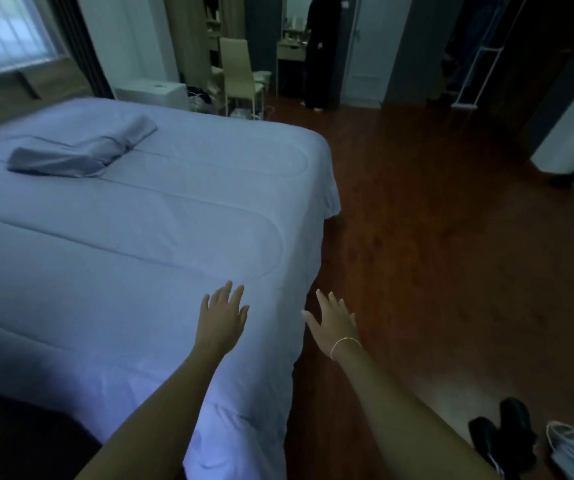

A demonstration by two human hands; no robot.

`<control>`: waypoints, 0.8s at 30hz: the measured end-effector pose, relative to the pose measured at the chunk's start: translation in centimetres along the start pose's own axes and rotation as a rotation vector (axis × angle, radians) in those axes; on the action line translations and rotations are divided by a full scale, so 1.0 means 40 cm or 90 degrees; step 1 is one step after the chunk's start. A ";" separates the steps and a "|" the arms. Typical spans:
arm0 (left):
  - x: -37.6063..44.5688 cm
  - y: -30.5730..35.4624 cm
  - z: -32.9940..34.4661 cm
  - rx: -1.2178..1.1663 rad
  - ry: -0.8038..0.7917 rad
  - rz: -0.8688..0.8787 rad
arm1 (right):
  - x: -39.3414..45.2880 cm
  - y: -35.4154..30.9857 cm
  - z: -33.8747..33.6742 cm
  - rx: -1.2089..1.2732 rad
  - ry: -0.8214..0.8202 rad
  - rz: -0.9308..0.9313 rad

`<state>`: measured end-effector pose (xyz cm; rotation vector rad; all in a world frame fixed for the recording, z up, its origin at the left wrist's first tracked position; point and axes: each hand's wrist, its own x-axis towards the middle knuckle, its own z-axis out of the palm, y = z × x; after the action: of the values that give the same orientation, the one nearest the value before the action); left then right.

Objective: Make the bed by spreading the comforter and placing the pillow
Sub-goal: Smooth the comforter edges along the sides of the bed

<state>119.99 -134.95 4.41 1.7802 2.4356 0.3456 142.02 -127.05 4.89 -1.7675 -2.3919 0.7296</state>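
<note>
A pale lilac comforter [133, 244] lies spread flat over the bed, its side hanging down toward the floor. A grey contoured pillow [81, 148] rests on it near the head end at the upper left. My left hand [223, 315] is stretched out over the comforter's near right edge with straight, spread fingers. My right hand [332, 318] hovers just past the bed's side, over the floor, fingers also straight, a thin bracelet on its wrist. Neither hand holds anything.
Dark wooden floor [452, 254] runs along the bed's right side. Black shoes [500, 438] and a pale bag [569, 452] lie at the lower right. Beyond the bed stand a chair [240, 74], a white unit [154, 91], and a person in black [320, 53].
</note>
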 end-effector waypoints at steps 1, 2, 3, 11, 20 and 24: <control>0.003 0.010 0.000 0.005 -0.003 -0.001 | -0.001 0.012 -0.006 0.008 0.002 0.002; 0.009 0.026 0.000 0.008 -0.004 -0.002 | 0.002 0.030 -0.016 0.017 0.003 0.003; 0.016 0.040 0.001 0.009 -0.008 -0.004 | 0.007 0.047 -0.023 0.022 0.002 0.006; 0.205 0.165 0.061 0.049 -0.013 -0.006 | 0.183 0.169 -0.113 0.039 0.005 -0.007; 0.618 0.348 0.168 -0.017 -0.002 -0.043 | 0.581 0.294 -0.289 0.015 -0.007 -0.023; 0.813 0.434 0.184 -0.043 0.014 -0.037 | 0.761 0.343 -0.363 0.020 0.012 -0.026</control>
<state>127.62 -98.16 3.12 1.6837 2.4542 0.4394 148.90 -91.32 5.51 -1.7008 -2.3829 0.7383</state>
